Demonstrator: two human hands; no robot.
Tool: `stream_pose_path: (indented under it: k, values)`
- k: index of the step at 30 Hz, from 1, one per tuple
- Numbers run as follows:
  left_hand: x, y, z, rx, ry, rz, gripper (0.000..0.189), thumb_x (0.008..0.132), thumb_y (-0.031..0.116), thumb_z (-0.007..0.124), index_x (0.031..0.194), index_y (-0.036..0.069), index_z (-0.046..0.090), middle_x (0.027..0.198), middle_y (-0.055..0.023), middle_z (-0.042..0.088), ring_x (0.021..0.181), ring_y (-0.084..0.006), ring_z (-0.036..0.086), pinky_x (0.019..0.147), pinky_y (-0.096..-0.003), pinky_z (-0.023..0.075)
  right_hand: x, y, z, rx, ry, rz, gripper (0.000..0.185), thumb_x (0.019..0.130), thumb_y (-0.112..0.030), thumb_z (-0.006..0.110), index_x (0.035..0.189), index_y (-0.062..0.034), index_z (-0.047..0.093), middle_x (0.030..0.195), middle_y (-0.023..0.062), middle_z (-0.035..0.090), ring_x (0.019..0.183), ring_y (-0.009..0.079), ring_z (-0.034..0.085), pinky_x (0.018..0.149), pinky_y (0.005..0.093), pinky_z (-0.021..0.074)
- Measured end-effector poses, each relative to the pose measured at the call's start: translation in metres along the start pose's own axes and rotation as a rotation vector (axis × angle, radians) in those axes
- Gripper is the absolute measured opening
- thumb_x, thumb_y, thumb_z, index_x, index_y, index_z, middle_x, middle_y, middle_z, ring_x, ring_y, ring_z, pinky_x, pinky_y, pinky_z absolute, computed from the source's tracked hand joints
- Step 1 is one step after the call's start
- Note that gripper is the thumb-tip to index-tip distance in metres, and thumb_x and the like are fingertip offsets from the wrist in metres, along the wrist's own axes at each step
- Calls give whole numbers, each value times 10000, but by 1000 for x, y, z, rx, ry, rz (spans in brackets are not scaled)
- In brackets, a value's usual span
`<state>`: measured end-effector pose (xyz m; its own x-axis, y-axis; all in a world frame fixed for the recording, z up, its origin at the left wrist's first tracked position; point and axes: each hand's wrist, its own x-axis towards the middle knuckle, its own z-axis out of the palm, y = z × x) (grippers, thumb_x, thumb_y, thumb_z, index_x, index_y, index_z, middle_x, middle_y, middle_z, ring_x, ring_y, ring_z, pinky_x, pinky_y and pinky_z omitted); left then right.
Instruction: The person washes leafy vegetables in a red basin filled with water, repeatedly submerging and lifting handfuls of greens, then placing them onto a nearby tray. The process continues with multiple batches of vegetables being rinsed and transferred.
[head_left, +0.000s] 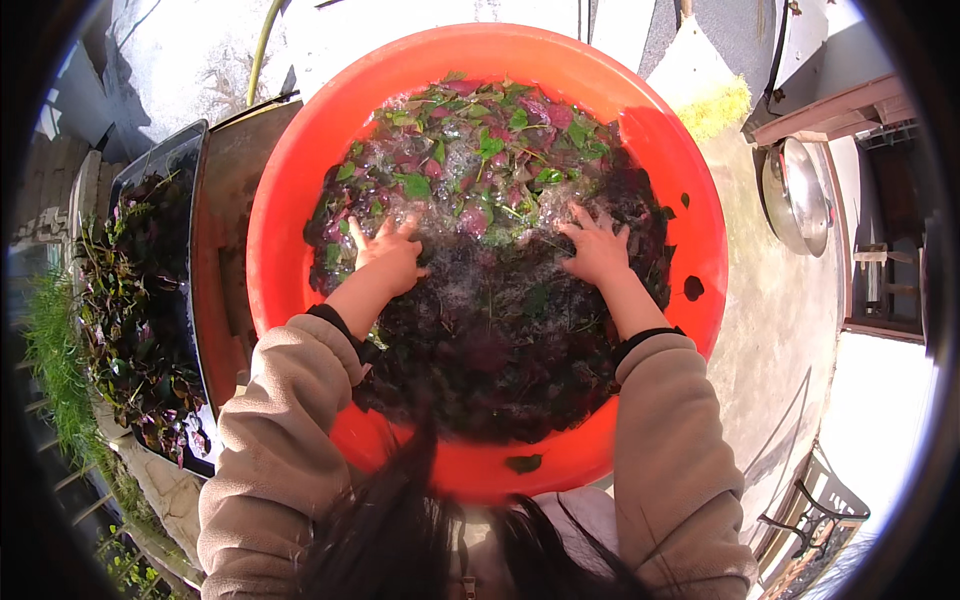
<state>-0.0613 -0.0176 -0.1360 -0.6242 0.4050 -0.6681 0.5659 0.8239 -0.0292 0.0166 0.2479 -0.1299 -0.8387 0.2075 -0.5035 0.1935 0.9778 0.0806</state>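
Observation:
A large red plastic basin (300, 172) stands before me, full of green and purple leaves (480, 150) floating in bubbly water. On the basin's left side, my left hand (390, 253) touches the wet leaves, palm down with fingers spread. Opposite it, my right hand (598, 247) rests at the leaf surface in the same way, its fingers apart and the tips partly hidden by water. Neither hand shows anything gripped. Sunlight falls on the far leaves, while shadow darkens the near ones. A few single leaves (694, 288) stick to the basin's right wall.
To the left, a dark rectangular tub (201, 225) holds more leafy stems (142, 300). A broom with yellow bristles (712, 109) leans beyond the basin. At the right are a metal bowl (806, 195) and a bench (817, 502). Green plants (56, 360) grow at far left.

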Motion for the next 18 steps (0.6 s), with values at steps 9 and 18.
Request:
stream_pose_path:
  k: [9, 18]
  values:
    - [-12, 20, 1, -79, 140, 301, 440, 811, 300, 644, 1209, 140, 542, 1494, -89, 204, 1345, -356, 238, 970, -628, 328, -15, -21, 9, 67, -197, -190, 612, 771, -335, 660, 1325, -188, 447, 1457, 36, 307, 1314, 300, 332, 1009, 583, 307]
    - [-8, 25, 6, -186, 139, 33, 633, 825, 223, 522, 1417, 194, 299, 1514, -149, 98, 1372, -437, 100, 1021, -636, 238, -17, -58, 15, -104, -2, -152, 508, 776, -280, 657, 1240, -120, 526, 1410, 92, 333, 1224, 326, 397, 957, 519, 366]
